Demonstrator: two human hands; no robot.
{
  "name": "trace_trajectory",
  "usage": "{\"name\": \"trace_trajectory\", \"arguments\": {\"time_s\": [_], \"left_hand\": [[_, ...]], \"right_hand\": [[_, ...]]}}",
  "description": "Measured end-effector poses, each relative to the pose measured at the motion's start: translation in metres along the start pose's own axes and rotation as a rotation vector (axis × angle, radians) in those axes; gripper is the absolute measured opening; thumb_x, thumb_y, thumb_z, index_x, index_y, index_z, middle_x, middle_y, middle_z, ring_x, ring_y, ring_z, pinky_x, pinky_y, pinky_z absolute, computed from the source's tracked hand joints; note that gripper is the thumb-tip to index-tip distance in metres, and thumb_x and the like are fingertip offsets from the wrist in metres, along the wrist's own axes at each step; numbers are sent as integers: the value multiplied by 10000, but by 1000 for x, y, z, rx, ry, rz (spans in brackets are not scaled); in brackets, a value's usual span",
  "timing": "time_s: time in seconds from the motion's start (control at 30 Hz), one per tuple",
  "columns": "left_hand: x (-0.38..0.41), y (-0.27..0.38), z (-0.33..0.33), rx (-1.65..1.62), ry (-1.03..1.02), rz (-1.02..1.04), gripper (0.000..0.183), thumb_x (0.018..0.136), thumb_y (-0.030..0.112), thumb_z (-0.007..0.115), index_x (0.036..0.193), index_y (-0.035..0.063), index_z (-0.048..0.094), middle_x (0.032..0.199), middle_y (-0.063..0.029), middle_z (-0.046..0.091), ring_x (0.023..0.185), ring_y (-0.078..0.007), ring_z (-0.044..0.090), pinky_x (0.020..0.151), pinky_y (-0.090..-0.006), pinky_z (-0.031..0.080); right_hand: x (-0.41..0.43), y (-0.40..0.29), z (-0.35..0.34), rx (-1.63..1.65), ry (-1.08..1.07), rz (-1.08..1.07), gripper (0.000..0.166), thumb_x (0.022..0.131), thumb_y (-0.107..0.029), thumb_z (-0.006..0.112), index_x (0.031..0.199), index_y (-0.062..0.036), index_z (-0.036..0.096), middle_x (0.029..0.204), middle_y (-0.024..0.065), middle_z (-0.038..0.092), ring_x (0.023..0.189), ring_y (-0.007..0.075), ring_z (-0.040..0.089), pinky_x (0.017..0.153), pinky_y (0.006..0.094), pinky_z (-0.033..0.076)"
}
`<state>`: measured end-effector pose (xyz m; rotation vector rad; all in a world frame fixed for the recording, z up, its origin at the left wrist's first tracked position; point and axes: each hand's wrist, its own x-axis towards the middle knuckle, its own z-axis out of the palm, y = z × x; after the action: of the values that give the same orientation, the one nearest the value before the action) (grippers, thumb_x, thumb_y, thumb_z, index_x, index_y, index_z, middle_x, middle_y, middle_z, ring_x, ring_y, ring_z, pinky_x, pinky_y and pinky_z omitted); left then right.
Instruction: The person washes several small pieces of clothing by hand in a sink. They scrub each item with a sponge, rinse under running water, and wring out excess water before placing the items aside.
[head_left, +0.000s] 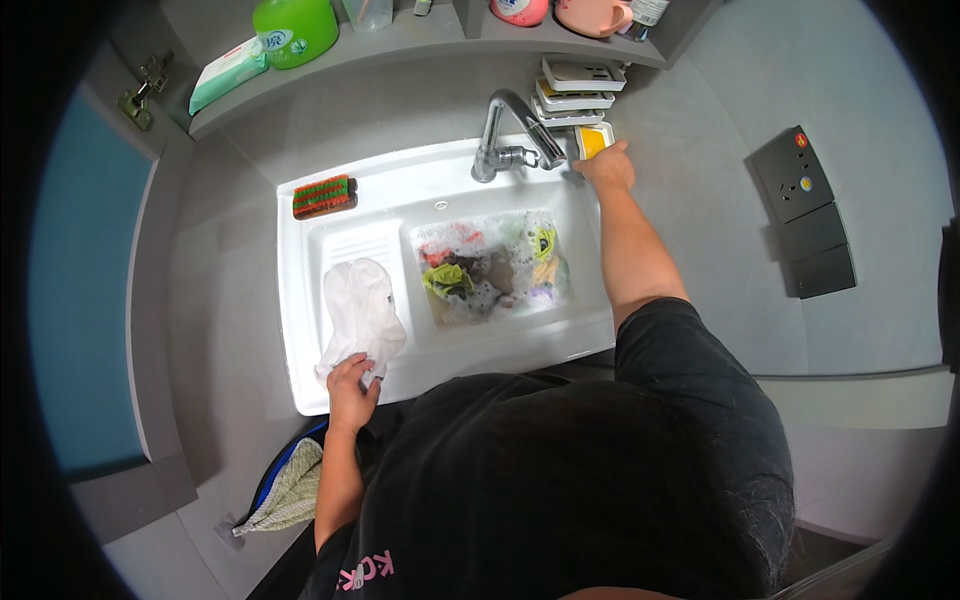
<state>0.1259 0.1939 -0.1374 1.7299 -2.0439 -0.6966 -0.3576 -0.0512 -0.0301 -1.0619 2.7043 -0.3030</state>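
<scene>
On the ribbed washboard part of the white laundry sink (450, 367) lies a white sock (361, 300), apparently with another under it. My left hand (351, 390) pinches its lower end between thumb and fingers. At the sink's back right corner, my right hand (609, 166) has its fingers around the near edge of a small white soap dish (609, 131) holding a yellow block (592, 140), likely soap; whether it grips dish or block cannot be told. Soapy water fills the basin, with several coloured cloth items (448, 279) soaking in it.
A chrome faucet (491, 139) stands left of my right hand. Stacked white soap trays (576, 100) are behind it. A scrub brush (324, 197) lies bristles up at the back left rim. Overhead, a shelf (405, 37) holds a green bottle (296, 30) and a wipes pack (229, 75).
</scene>
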Motion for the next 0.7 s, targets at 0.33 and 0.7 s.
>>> {"name": "trace_trajectory", "arguments": {"time_s": [0.33,0.7], "left_hand": [[3,1,-1,-12,-12,21,328,679,79,696,1003,74,640,1174,-92,585,1124,-288,498,989,-394,328],[2,1,-3,4,3,34,319,676,81,706,988,63,640,1147,-101,594,1097,-298,514,961,-394,357]], "right_hand": [[44,17,40,223,88,14,528,706,-353,757,1028,4,540,921,152,659,780,252,661,654,341,538],[38,51,16,1331,-544,280,218,877,-244,624,912,-42,552,622,39,537,453,128,487,435,250,476]]}}
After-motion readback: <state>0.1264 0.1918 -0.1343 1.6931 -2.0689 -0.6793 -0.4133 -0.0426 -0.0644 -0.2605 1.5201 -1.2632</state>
